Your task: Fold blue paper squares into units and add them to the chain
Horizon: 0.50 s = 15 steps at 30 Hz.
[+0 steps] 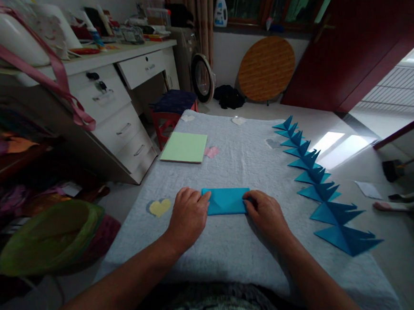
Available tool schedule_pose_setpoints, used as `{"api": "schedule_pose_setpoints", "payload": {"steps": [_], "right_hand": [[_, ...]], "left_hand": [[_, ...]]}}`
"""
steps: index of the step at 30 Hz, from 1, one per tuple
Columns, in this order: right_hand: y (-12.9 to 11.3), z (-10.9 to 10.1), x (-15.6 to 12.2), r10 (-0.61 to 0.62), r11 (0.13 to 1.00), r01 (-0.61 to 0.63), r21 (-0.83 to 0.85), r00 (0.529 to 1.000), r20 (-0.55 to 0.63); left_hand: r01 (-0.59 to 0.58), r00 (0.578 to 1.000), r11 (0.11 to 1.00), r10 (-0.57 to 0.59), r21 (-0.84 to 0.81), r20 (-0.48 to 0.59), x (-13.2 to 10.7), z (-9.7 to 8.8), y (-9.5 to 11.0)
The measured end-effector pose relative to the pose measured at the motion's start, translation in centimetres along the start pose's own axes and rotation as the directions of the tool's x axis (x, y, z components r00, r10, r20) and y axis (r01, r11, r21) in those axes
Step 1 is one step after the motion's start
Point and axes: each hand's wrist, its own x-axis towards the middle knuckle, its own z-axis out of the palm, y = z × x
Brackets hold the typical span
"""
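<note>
A blue sheet of paper [228, 202], folded into a flat rectangle, lies on the cloth-covered table in front of me. My left hand [191, 209] closes on its left end, thumb on top near the upper corner. At the opposite end, my right hand [266, 210] pinches the right edge between thumb and curled fingers. Along the table's right side stands a row of several folded blue paper cranes [319, 189]. A stack of light green square paper [185, 147] rests farther back on the left.
The table's pale cloth [243, 161] carries heart shapes. To the left are a lime-lined bin [51, 234] and a white desk with drawers [119, 128]. A red stool [173, 110] stands behind the table, near an open washing machine [201, 76]. A round wooden tabletop [267, 69] leans against the wall.
</note>
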Motion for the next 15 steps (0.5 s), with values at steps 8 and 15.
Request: {"api": "schedule_pose_setpoints", "payload": {"steps": [8,15], "right_hand": [[0.13,-0.07,-0.02,-0.002,1.000,0.002,0.015,1.000,0.012],[0.09,-0.14,-0.01,0.000,1.000,0.000,0.015,1.000,0.004]], "left_hand": [[0.008,1.000,0.999,-0.007,0.035,-0.015,0.07,-0.09,0.09],[0.019,1.000,0.999,-0.019,0.033,0.011,0.10,-0.07,0.13]]}}
